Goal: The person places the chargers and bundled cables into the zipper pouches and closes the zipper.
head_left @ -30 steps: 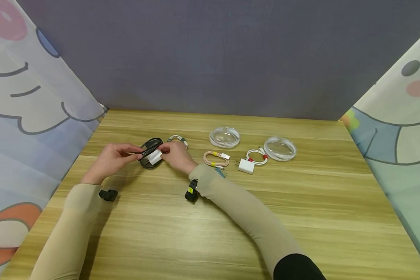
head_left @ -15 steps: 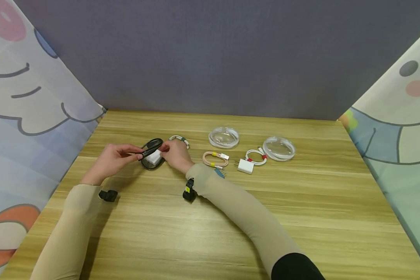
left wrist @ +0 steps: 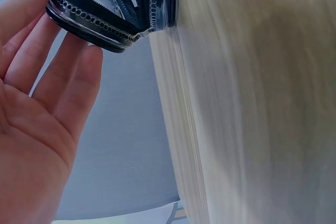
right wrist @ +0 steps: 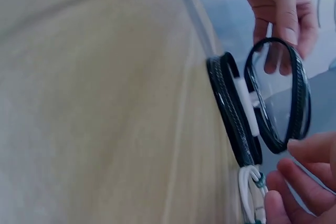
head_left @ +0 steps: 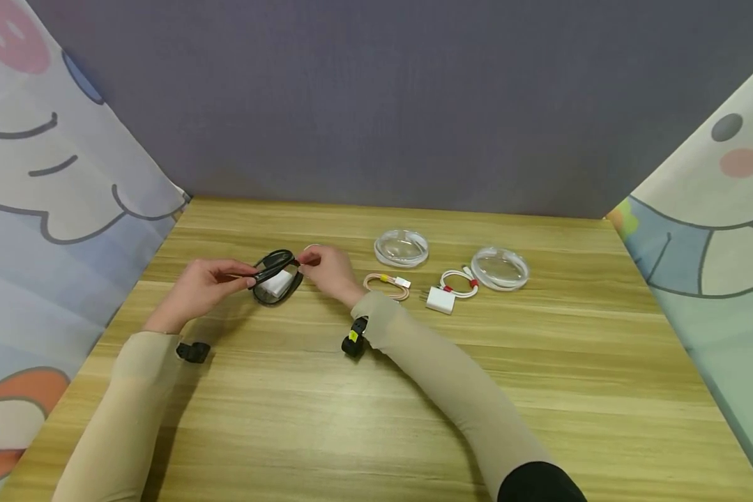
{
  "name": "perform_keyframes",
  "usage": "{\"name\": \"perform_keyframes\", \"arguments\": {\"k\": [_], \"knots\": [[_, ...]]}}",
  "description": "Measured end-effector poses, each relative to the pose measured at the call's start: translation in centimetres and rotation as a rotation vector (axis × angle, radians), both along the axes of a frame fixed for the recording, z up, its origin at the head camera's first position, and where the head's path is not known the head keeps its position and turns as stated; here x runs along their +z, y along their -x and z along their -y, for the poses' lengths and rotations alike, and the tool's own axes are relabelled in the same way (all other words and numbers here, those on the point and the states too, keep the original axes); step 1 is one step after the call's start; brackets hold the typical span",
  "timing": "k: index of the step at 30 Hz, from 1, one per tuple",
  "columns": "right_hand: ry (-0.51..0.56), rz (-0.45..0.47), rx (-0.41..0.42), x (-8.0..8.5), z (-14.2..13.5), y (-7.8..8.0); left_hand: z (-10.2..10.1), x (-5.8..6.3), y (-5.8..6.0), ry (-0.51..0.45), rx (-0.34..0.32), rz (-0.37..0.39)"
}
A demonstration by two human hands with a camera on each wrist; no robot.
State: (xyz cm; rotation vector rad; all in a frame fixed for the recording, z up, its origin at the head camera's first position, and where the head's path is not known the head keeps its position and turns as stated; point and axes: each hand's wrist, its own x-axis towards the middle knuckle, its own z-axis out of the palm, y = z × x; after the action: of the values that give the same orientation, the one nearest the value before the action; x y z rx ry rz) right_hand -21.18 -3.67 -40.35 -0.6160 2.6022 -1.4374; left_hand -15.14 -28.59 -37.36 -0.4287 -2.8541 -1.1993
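Observation:
A round clear zip case with black trim (head_left: 265, 298) lies unzipped, its lid lifted. Inside it sits a white charger (head_left: 277, 284), also seen edge-on in the right wrist view. My left hand (head_left: 197, 289) pinches the near-left rim of the lid between thumb and fingers, as the left wrist view shows. My right hand (head_left: 330, 272) pinches the right side of the lid's rim with thumb and forefinger. Beside the case, a coiled white cable with green ties (right wrist: 257, 179) is mostly hidden behind the right hand in the head view.
To the right lie a pink cable with yellow ties (head_left: 385, 277), a white plug charger (head_left: 440, 300) and a white cable with red ties (head_left: 459, 290). Two round clear cases with white trim (head_left: 401, 263) (head_left: 500, 284) stand farther back. A grey panel (head_left: 376, 104) rises behind the table.
My right hand has drawn back from the white charger, moving slightly right to the lid's rim. The charger now lies uncovered in the case. My left hand keeps its hold.

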Motion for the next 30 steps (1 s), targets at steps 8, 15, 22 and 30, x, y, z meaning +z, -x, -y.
{"name": "perform_keyframes", "arguments": {"k": [8,15,22,30], "knots": [[0.041,0.036,-0.064,0.2,-1.4,0.6,-0.2,0.0,0.0,-0.006,0.000,-0.001],[-0.015,0.017,-0.150,0.1,-1.8,0.8,0.0,-0.3,0.0,0.013,-0.010,-0.008],[-0.035,-0.004,-0.219,-0.5,-2.4,1.3,0.0,-0.4,0.0,0.009,-0.025,-0.020],[-0.100,0.028,-0.231,-0.8,-2.8,1.9,0.1,-0.6,0.1,0.011,-0.024,-0.038]]}}
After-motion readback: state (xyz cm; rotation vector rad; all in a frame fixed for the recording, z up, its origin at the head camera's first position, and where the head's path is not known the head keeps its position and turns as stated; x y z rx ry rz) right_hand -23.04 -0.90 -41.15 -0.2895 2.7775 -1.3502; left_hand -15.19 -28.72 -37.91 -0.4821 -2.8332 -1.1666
